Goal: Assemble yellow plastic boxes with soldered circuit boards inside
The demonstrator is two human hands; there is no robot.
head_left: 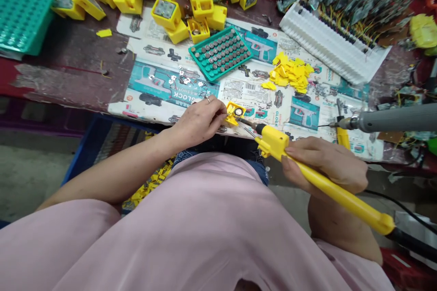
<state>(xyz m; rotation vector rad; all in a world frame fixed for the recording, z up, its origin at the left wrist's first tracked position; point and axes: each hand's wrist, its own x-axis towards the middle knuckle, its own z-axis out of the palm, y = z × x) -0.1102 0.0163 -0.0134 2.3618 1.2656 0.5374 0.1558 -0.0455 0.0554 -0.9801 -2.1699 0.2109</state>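
My right hand [324,163] is wrapped round a yellow soldering iron [334,191] with a black cable at its rear. Its dark tip points left and reaches a small yellow housing [232,108] at the table's front edge. A round metal part [238,112] sits in that housing. The fingers of my left hand [201,120] are pinched together at the housing's left side; whatever lies between the fingertips is too small to make out. Just beyond is a green tray [221,54] with rows of small round metal parts. Yellow pieces [290,72] lie heaped to its right.
A grey electric screwdriver [396,118] juts in from the right, its bit pointing left. A white rack [334,41] with wired boards stands at the back right. Yellow boxes [201,0] are piled at the back, and another green tray [25,16] is at far left.
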